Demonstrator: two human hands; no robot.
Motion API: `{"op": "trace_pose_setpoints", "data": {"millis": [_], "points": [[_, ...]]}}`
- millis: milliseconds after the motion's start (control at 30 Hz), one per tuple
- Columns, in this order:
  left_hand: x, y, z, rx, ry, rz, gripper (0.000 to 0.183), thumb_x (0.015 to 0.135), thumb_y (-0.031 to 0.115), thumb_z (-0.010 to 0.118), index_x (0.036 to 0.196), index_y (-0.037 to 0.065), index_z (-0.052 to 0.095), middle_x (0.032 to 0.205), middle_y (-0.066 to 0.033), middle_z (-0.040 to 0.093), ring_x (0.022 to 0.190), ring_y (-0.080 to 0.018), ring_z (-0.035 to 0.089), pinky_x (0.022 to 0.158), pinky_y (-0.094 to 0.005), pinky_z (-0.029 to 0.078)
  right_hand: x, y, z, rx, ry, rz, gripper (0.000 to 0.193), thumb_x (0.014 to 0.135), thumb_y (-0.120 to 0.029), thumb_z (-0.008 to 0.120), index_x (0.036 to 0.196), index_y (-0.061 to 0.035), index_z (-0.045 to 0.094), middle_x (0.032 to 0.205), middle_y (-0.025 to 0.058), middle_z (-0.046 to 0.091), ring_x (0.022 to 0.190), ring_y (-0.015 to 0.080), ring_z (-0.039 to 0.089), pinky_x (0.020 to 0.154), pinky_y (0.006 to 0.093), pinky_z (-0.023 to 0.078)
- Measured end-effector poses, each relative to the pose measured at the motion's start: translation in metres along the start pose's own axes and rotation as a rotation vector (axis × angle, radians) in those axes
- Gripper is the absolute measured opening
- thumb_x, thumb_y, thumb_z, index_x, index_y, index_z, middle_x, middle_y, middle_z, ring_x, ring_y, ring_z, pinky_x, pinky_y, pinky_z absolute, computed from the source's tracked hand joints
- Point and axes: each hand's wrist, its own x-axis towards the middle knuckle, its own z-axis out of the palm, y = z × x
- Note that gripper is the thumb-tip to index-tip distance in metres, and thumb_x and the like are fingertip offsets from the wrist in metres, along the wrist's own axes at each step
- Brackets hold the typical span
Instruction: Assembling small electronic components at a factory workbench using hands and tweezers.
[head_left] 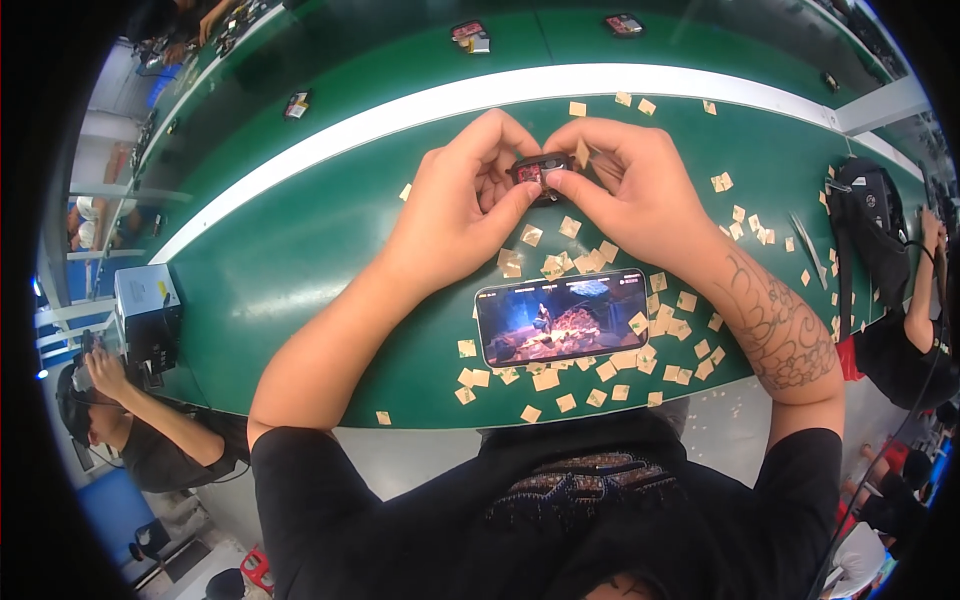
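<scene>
Between my two hands is a small black housing (545,165) with a red circuit board and a silvery part showing inside. My left hand (482,175) grips its left side, thumb on the near edge. On the other side, my right hand (628,172) pinches the housing, its thumb pressed onto the parts inside. A small tan paper square (582,153) stands up by the right fingers; whether they hold it or it sticks to them, I cannot tell. Below my hands lies a phone (562,322) playing a video, with several tan paper squares (545,380) scattered around and on it.
Tweezers (808,250) and a black bag (868,205) lie at the right of the green table (260,290). Beyond a white rail (400,97), small electronic assemblies (470,38) sit on a green surface. A box (148,300) and a seated person (150,430) are at left; another person's arm (922,290) is at right.
</scene>
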Motion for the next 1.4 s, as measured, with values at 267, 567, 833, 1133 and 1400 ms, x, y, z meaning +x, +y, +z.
{"op": "trace_pose_setpoints", "data": {"millis": [267,567,833,1133,1400], "points": [[0.004,0.008,0.013,0.166,0.073,0.027,0.018,0.099,-0.005,0.068,0.109,0.002,0.056,0.090,-0.0006,0.071,0.073,-0.0006,0.052,0.061,-0.0218,0.040,0.003,0.014,0.003,-0.147,0.055,-0.122,0.019,0.097,-0.002,0.072,0.115,0.0023,0.072,0.092,0.0149,0.076,0.081,0.0233,0.069,0.075,0.0337,0.055],[0.110,-0.014,-0.004,0.483,0.245,0.184,0.022,0.093,0.010,0.078,0.112,0.005,0.069,0.079,-0.0074,0.069,0.068,-0.0175,0.064,0.066,-0.0329,0.051,0.004,0.026,-0.020,-0.582,0.279,-0.090,0.040,0.105,-0.037,0.065,0.130,-0.0060,0.061,0.109,0.0207,0.075,0.094,0.0421,0.075,0.084,0.0513,0.059],[0.193,-0.047,-0.011,1.039,0.326,0.058,0.033,0.097,0.039,0.072,0.121,0.018,0.076,0.120,-0.0150,0.074,0.120,-0.0366,0.067,0.103,-0.0537,0.051,0.005,0.034,-0.020,-0.618,0.261,-0.077,0.024,0.108,-0.028,0.060,0.116,-0.0057,0.061,0.107,0.0194,0.072,0.087,0.0441,0.072,0.080,0.0529,0.058],[0.145,-0.070,-0.051,0.842,0.206,0.123,0.052,0.096,0.033,0.077,0.144,0.017,0.067,0.130,-0.0160,0.066,0.130,-0.0381,0.059,0.112,-0.0470,0.049,0.013,0.046,-0.026,-0.474,0.228,-0.222,0.014,0.106,-0.017,0.062,0.110,-0.0053,0.068,0.104,0.0173,0.076,0.095,0.0416,0.072,0.082,0.0505,0.057],[0.161,-0.061,-0.038,0.818,0.182,0.178,0.040,0.097,0.024,0.073,0.136,0.012,0.071,0.124,-0.0157,0.068,0.117,-0.0359,0.065,0.103,-0.0434,0.053,0.013,0.043,-0.023,-0.456,0.228,-0.205,0.010,0.104,-0.012,0.067,0.108,-0.0038,0.071,0.086,0.0179,0.073,0.073,0.0339,0.068,0.070,0.0407,0.053]]}}
